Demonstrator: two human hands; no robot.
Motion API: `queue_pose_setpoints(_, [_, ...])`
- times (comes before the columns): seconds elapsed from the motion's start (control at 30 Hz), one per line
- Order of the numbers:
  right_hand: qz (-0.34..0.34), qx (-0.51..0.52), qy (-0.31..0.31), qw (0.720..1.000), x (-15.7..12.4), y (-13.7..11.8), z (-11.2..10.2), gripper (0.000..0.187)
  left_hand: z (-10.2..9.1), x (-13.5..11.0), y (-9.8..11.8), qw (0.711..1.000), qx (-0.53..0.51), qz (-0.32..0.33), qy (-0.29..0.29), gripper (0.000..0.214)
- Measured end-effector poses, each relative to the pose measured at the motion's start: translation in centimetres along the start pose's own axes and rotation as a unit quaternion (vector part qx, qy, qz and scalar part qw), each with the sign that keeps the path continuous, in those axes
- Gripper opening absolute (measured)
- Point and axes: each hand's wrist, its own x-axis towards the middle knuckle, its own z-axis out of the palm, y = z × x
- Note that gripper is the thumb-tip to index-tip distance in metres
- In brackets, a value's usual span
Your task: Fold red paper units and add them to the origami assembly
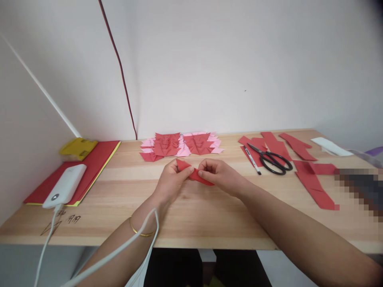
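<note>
Red paper (195, 175) sits in left hand (171, 178) and right hand (220, 173).

Folded paper piece (205, 180): matt. Tabletop (119, 195): smooth wood, grain showing. Scissors (263, 153): metal blades, smooth black handles. Power bank (66, 183): smooth white plastic. Bangle (146, 234): shiny gold-toned metal. Red sheets (97, 165): matt paper. Wall (239, 59): matt.
</note>
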Motion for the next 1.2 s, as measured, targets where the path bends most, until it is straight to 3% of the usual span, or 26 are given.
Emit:
queue_pose_setpoints(0.3, [-0.014, -0.038, 0.01, 0.999, -0.09, -0.27, 0.27, 0.02, 0.06, -0.01, -0.07, 0.998, 0.068, -0.004, 0.019, 0.025])
queue_pose_setpoints(0.63, [0.043, -0.032, -0.006, 0.999, -0.32, -0.87, -0.08, 0.027, -0.18, -0.07, 0.12, 0.987, 0.151, 0.049, 0.004, 0.019])
queue_pose_setpoints(0.77, [0.007, -0.053, -0.019, 0.998, -0.23, -0.32, -0.36, 0.025, -0.25, -0.07, 0.03, 0.985, 0.166, 0.053, 0.0, 0.02])
queue_pose_setpoints(1.03, [-0.055, -0.146, 0.001, 0.988, -0.2, -0.65, -0.28, 0.019, -0.02, 0.1, -0.24, 0.999, 0.05, -0.002, 0.005, 0.031])
queue_pose_setpoints(1.2, [-0.045, -0.144, 0.05, 0.987, -0.05, -0.97, -0.1, 0.018, 0.01, 0.07, -0.16, 0.993, -0.066, -0.052, -0.088, 0.032])
